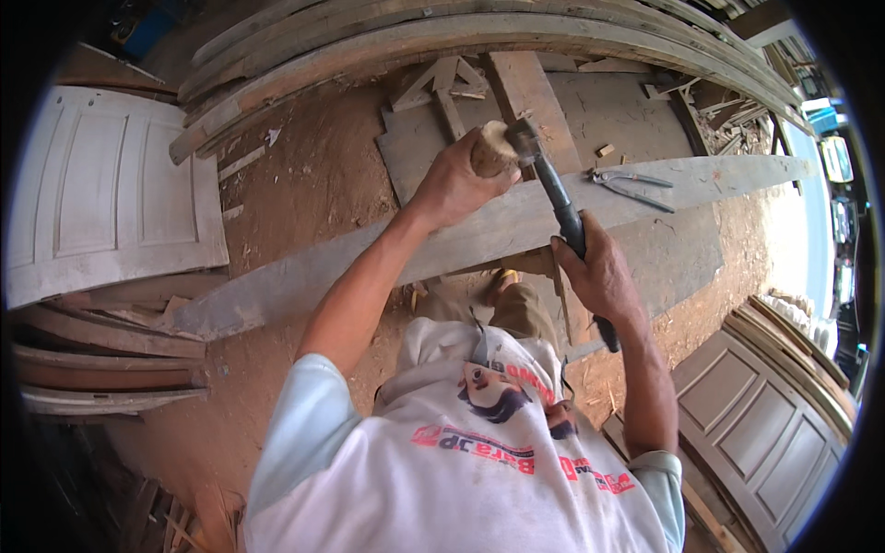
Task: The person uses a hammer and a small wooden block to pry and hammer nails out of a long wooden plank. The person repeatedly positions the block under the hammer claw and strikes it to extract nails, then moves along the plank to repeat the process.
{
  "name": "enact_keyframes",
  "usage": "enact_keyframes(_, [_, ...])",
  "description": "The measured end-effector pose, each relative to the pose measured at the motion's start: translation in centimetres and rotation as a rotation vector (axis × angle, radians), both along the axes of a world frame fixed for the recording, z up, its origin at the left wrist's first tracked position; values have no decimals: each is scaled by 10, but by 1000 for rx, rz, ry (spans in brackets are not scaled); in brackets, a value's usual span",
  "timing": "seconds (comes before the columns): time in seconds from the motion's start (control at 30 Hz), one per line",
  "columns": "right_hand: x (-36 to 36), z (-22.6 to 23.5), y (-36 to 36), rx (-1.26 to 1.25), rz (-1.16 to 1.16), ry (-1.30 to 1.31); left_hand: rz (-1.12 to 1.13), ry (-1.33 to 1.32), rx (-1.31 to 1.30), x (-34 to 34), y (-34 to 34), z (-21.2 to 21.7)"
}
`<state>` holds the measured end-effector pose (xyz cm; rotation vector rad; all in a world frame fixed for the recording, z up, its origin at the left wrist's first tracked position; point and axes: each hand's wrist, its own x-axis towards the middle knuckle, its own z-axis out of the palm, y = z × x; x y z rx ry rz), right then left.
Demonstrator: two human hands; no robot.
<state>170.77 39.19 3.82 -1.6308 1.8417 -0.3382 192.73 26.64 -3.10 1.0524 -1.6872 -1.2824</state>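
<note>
My left hand point(458, 187) is wrapped round a short, round wooden block point(494, 155) with a pale cut end, held up above a long grey plank point(387, 247). My right hand point(601, 272) grips the dark handle of a hammer point(559, 192). The hammer's head meets the side of the block or lies just beside it; I cannot tell whether they touch. On the plank, to the right of the hammer, rests a pair of pincers point(636, 184) with spread handles.
Long wooden beams point(442, 55) lie across the far side. A white panelled door point(115, 189) is at the left, another panelled door point(761, 429) at the lower right. Curved boards point(111, 364) are stacked at the left. Wood chips litter the dirt floor point(318, 175).
</note>
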Motion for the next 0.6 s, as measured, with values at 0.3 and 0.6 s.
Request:
enact_keyframes(0.3, [-32,-102,53,-101,-394,-222,148,469,210,66,-37,-57])
enact_keyframes(0.6, [-26,-100,90,26,-602,-435,460,842,314,112,-11,-41])
